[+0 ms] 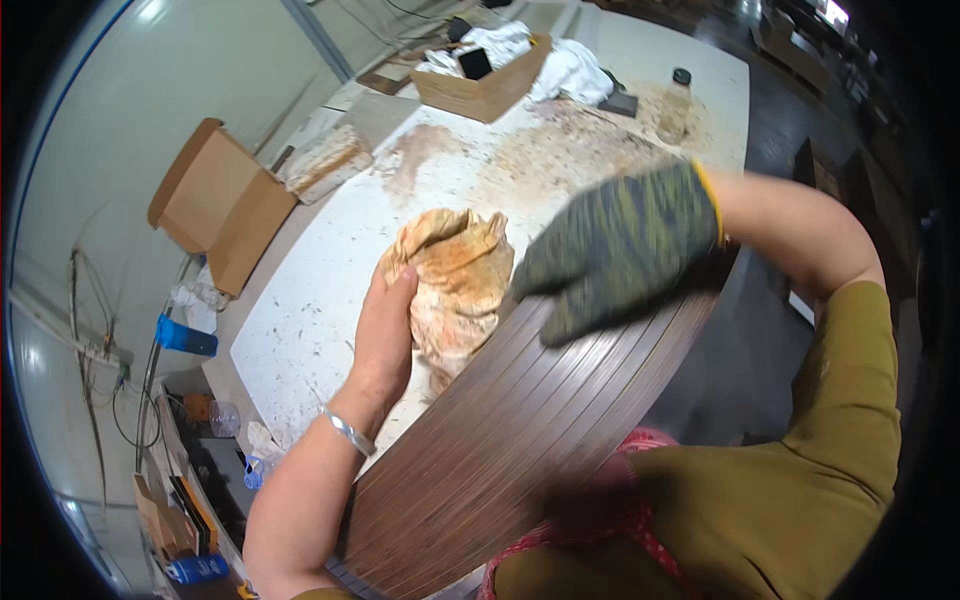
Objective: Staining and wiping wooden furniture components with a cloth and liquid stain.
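Observation:
In my bare left hand (pixel 385 325) is a crumpled cloth rag (pixel 460 275), cream with orange-brown stains, gripped by its left side with the thumb on top. My right hand (pixel 620 250) wears a green-and-black knit glove with a yellow cuff and is slightly smeared by motion. It is over the far side of a dark brown wooden panel (pixel 500 430) with long parallel grooves, thumb apart from the other fingers. Those fingertips reach close to the rag's right edge; whether they touch it I cannot tell. The panel slants from lower left to upper right, close to my body.
The panel lies across a white, stained worktable (pixel 300 330). At its far side are a cardboard box (pixel 480 95) of white cloths and a clear bottle (pixel 676 108) with a black cap. An open carton (pixel 225 200) and a wrapped block (pixel 328 163) stand left.

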Available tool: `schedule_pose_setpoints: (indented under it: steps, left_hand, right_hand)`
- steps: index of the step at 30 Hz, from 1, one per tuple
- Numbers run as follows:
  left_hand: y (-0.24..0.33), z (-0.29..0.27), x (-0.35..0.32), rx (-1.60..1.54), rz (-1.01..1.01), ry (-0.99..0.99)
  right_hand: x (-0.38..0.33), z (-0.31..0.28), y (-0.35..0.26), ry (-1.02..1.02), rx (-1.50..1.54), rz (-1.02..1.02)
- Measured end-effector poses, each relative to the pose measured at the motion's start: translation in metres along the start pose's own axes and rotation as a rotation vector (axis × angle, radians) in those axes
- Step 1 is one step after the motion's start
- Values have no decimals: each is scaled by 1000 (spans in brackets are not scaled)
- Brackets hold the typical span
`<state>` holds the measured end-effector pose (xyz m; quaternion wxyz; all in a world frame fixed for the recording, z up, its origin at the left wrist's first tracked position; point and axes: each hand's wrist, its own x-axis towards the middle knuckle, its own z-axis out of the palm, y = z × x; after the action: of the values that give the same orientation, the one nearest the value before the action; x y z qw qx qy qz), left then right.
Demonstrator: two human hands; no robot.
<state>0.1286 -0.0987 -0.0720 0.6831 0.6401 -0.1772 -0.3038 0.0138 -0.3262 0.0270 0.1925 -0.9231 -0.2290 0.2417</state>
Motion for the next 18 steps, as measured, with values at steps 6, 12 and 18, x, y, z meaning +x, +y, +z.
schedule_pose_setpoints:
  steps: [6, 12, 18]
  left_hand:
    - [13, 37, -16, -140, -91, 92]
    - [18, 51, -26, -19, -99, -14]
    - [31, 60, -53, 383, -207, 49]
  right_hand:
    - [-3, -11, 122, 337, 893, 30]
    - [63, 43, 131, -47, 992, -318]
    - [21, 42, 144, 338, 998, -316]
